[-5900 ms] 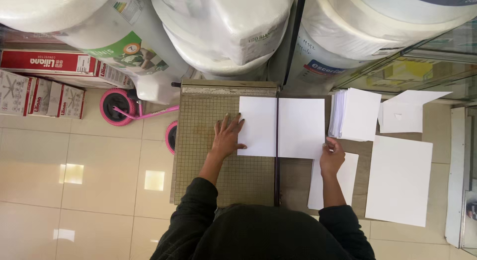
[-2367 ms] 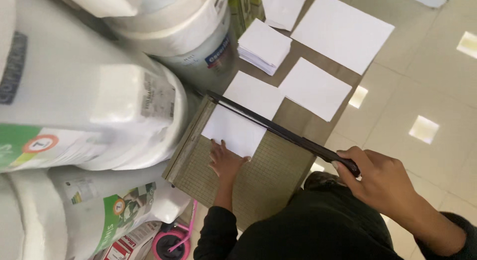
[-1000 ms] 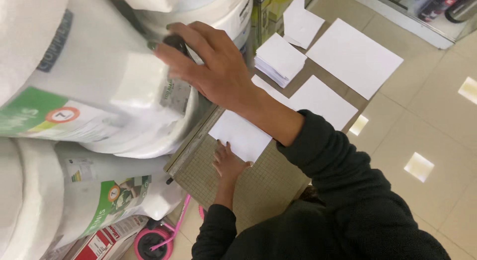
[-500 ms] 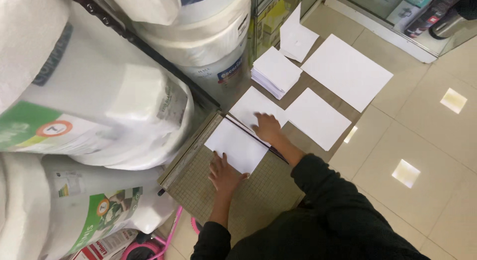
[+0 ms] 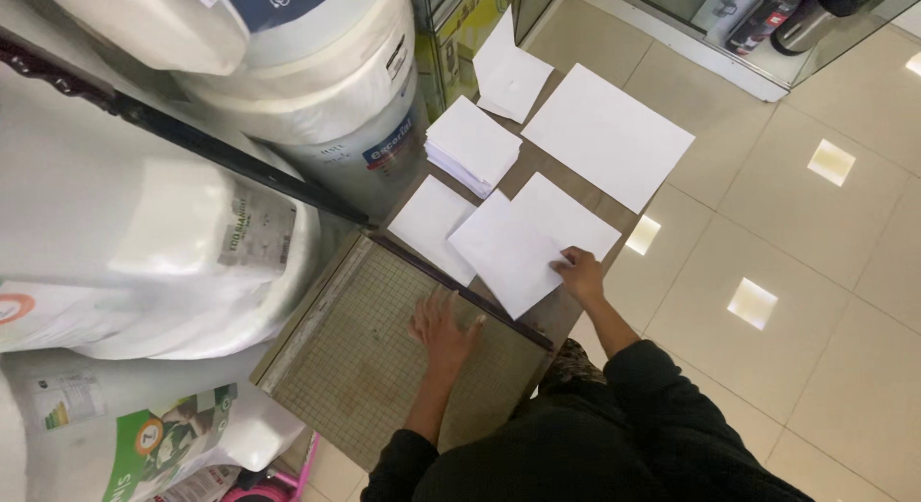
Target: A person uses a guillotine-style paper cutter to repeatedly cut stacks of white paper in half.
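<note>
- I judge the cut piece is being moved off: my right hand [image 5: 578, 272] pinches the white sheet [image 5: 507, 257].
- My left hand [image 5: 443, 327] lies flat, empty, on the paper cutter board [image 5: 374, 368].
- The next move needs a fresh sheet placed squarely.

The left hand [image 5: 443, 327] lies flat, fingers spread, on the gridded cutter board [image 5: 384, 358]. At its 2 o'clock, the right hand [image 5: 579, 272] pinches a white sheet [image 5: 504, 252] lying across the cutter's edge. A paper stack [image 5: 472, 142] sits at 12 o'clock.
</note>
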